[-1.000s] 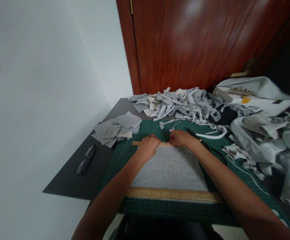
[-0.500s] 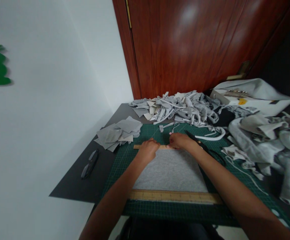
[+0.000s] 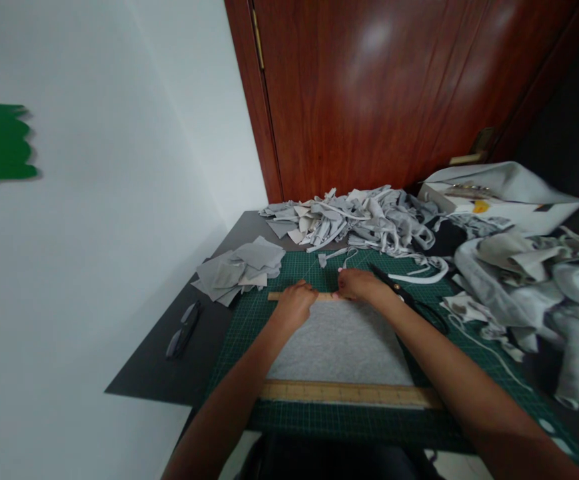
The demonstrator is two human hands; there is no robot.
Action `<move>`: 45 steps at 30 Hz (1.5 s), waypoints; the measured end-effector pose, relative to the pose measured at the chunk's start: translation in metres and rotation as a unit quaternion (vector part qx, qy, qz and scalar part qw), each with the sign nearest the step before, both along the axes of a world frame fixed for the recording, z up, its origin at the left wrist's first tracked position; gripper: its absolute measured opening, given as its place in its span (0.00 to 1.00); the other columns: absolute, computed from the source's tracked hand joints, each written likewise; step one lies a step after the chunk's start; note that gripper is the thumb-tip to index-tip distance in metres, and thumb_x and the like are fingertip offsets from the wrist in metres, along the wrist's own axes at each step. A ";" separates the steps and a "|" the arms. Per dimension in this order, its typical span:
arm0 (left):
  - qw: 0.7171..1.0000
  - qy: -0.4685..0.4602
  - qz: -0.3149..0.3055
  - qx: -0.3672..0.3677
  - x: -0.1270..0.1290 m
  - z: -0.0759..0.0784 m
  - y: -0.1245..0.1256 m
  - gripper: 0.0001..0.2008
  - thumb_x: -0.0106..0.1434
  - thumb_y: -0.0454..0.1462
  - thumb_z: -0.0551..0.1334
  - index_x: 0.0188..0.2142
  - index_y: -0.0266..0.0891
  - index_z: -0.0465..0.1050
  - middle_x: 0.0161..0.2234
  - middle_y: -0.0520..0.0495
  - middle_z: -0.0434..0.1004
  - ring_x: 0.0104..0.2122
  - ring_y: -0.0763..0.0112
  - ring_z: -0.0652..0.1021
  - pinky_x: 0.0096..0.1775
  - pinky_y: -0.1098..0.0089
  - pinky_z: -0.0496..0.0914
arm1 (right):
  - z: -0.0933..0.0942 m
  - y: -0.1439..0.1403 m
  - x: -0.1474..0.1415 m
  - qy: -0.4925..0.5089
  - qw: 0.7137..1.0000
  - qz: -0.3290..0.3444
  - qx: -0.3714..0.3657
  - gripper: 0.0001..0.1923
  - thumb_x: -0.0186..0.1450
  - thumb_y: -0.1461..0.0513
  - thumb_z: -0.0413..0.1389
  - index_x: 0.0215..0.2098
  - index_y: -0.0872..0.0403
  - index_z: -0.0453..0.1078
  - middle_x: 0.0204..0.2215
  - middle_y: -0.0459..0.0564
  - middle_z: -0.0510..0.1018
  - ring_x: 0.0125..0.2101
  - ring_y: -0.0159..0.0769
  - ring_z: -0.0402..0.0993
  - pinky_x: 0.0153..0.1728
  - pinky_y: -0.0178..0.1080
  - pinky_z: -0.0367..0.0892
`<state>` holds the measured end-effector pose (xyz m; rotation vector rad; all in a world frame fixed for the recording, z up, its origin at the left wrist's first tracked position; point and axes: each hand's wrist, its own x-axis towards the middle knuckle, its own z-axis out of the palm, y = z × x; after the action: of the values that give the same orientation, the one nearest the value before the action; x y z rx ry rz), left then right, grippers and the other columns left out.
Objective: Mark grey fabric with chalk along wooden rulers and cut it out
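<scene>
Pressing down on a short wooden ruler [image 3: 303, 296], the left hand [image 3: 295, 305] lies curled and palm-down over it at the far edge of the grey cloth [image 3: 342, 341]. The right hand [image 3: 358, 285] sits just beside it on the same ruler, fingers bunched; whether it pinches anything cannot be told. The cloth lies flat and smooth on the green cutting mat [image 3: 249, 313], a plain rectangle between both forearms. A long wooden ruler [image 3: 349, 393] lies across the near edge of the cloth. Left of the cloth, the mat shows a bare strip. Scissors [image 3: 399, 288] rest just right of the right wrist. Beyond the cloth sits a heap of scraps [image 3: 359, 220]; cut squares [image 3: 239, 270] and eyeglasses [image 3: 183, 329] lie left of it; bunched fabric [image 3: 534, 287] crowds its right.
</scene>
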<state>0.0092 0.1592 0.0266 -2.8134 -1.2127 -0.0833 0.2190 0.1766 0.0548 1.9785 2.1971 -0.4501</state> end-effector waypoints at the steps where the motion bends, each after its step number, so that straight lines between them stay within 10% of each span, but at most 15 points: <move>1: 1.000 0.000 0.000 0.001 0.000 -0.001 0.000 0.15 0.65 0.23 0.57 0.40 0.37 0.79 0.39 0.39 0.80 0.47 0.57 0.78 0.47 0.62 0.75 | -0.001 0.001 0.001 0.001 1.000 0.001 0.001 0.13 0.66 0.53 0.63 0.42 0.51 0.82 0.51 0.58 0.85 0.47 0.48 0.83 0.39 0.38 0.73; 45: 0.977 -0.114 0.181 0.018 -0.093 0.010 0.010 0.05 0.64 0.33 0.62 0.32 0.42 0.77 0.36 0.44 0.81 0.45 0.58 0.79 0.46 0.64 0.71 | 0.000 -0.002 0.006 0.025 0.999 0.014 -0.015 0.12 0.67 0.55 0.61 0.40 0.53 0.82 0.37 0.55 0.87 0.39 0.43 0.83 0.35 0.37 0.68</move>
<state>-0.0837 0.1690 0.0366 -2.5547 -1.7325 -0.4098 0.2248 0.1742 0.0548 1.9382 2.2317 -0.5328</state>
